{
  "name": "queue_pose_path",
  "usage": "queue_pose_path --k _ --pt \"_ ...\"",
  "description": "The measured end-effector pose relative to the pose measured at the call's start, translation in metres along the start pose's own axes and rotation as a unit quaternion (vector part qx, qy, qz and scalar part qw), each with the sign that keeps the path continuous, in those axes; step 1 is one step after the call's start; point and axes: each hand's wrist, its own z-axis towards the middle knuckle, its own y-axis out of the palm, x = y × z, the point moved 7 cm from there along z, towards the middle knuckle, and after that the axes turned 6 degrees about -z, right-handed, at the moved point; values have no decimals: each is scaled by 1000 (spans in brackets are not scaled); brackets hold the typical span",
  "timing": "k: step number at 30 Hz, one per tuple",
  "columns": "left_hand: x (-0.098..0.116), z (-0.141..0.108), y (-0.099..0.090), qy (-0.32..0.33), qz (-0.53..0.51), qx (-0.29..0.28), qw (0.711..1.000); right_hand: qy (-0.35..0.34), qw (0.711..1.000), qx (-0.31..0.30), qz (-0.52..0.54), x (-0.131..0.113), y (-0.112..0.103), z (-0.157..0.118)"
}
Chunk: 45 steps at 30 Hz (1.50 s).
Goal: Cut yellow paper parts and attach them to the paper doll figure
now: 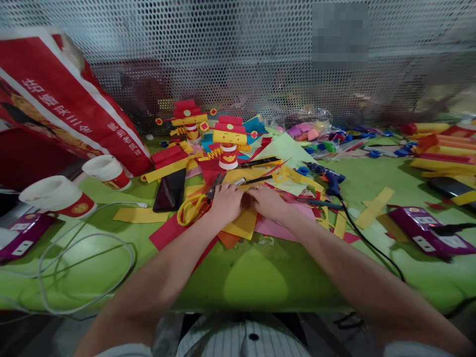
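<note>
My left hand (227, 201) and my right hand (268, 200) rest close together over a heap of coloured paper. Both have curled fingers, and whatever lies between the fingertips is hidden. Yellow paper (241, 222) lies under them, with a pink sheet (282, 227) below the right wrist. Yellow-handled scissors (191, 210) lie just left of my left hand. Beyond the hands, a pen (256, 180) lies across the scraps. Behind it stands a paper-cup figure (228, 144) with a red hat and yellow face; a similar figure (189, 121) is farther back.
A phone (170, 191), two paper cups (55, 196) and a looped white cable (87, 235) are on the left, before a red bag (70, 99). At right lie a blue glue gun (327, 177) with a trailing cord and a purple power strip (427, 230). Perforated metal (238, 54) stands behind.
</note>
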Motion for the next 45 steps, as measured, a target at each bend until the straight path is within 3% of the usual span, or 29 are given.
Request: queue_pose_path --k 11,18,28,32,36,39,41,45 --pt "3 -7 -6 2 -22 12 1000 16 999 -46 -17 -5 -2 6" --pt "-1 -12 -6 -3 -32 15 999 -4 1000 -18 6 -4 3 6" --pt "-5 -13 -6 -11 -45 13 999 -3 1000 -25 -16 -5 2 7" --pt "-8 -13 -6 -9 -49 30 998 -9 1000 -5 11 -5 2 6" --pt "-10 -13 -10 -5 -56 52 997 14 994 27 104 1 -3 5" --pt "-11 -12 -15 -15 -87 75 993 51 973 73 213 9 -10 3" --pt "-13 -12 -20 -32 -134 95 986 70 944 106 304 13 -13 2" --pt "-21 -13 -22 -98 -300 99 944 108 834 122 527 19 -8 2"
